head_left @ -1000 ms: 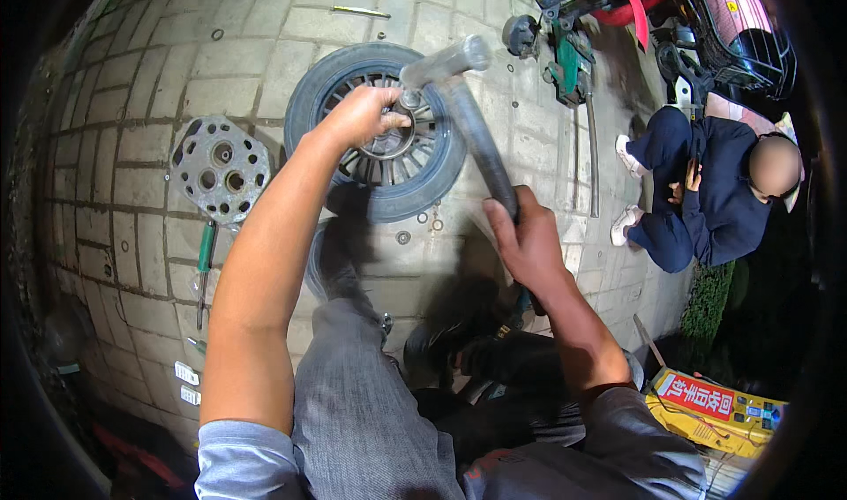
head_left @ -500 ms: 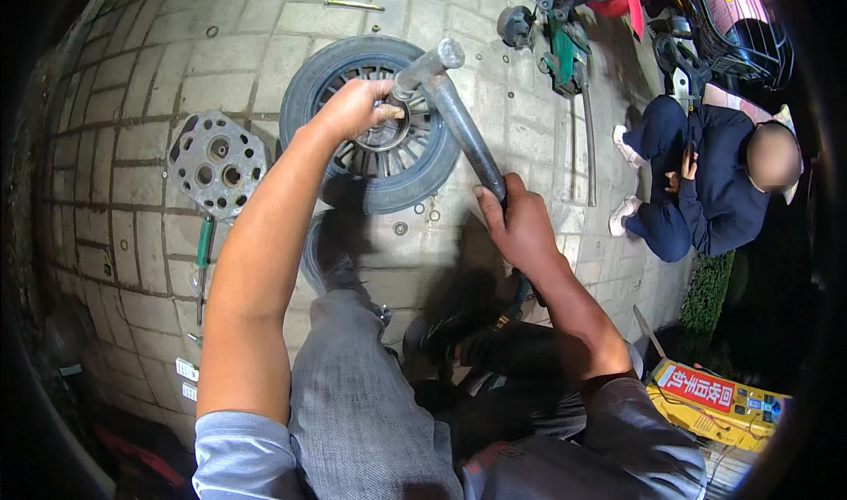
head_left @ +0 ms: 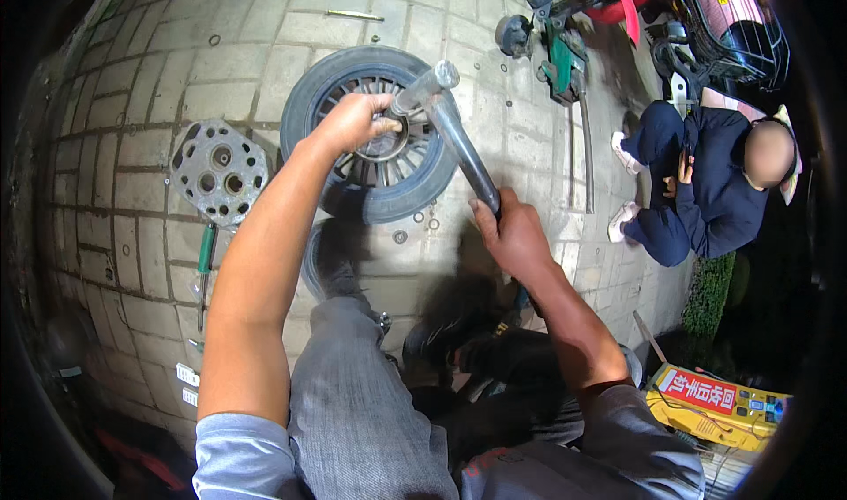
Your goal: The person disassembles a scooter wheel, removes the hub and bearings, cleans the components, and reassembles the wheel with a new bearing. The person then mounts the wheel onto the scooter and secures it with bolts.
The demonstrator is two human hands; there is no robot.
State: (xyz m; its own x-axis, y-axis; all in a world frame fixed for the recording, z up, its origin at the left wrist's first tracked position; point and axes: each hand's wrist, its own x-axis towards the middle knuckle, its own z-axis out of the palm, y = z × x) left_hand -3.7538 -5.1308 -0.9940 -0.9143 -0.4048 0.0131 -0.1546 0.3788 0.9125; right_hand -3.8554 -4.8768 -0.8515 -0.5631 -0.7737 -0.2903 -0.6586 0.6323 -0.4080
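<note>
A small spoked wheel [head_left: 375, 143] lies flat on the paved floor [head_left: 132, 85]. Over its hub, the right hand [head_left: 512, 235] is wrapped tight around a long dark bar [head_left: 463, 156], while the left hand [head_left: 351, 123] closes round the grey socket end [head_left: 422, 88].

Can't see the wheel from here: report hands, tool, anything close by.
Left hand gripping the socket end at the wheel hub. Right hand gripping the long wrench handle. Perforated metal disc and green-handled screwdriver lie left, apart.
</note>
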